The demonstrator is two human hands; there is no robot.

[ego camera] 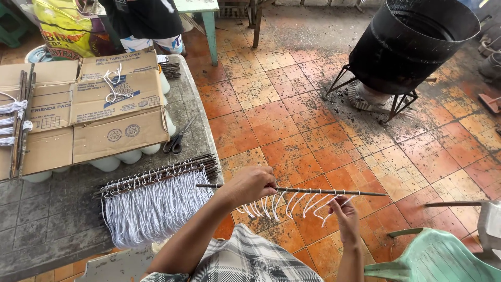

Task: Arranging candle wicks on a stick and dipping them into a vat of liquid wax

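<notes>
My left hand (252,183) grips a thin dark stick (360,192) held level over the tiled floor. Several white string loops (292,203) hang from the stick. My right hand (345,214) is below the stick's right part, fingers pinching one hanging white string. To the left, on the grey table (52,219), lies a pile of similar sticks with white strings (156,201) draped toward me.
Flattened cardboard (88,115) rests on white cups on the table, with scissors (177,142) beside it. A black metal drum on a stand (407,44) stands on the orange floor. A green plastic chair (438,258) is at the lower right. Another person stands behind the table.
</notes>
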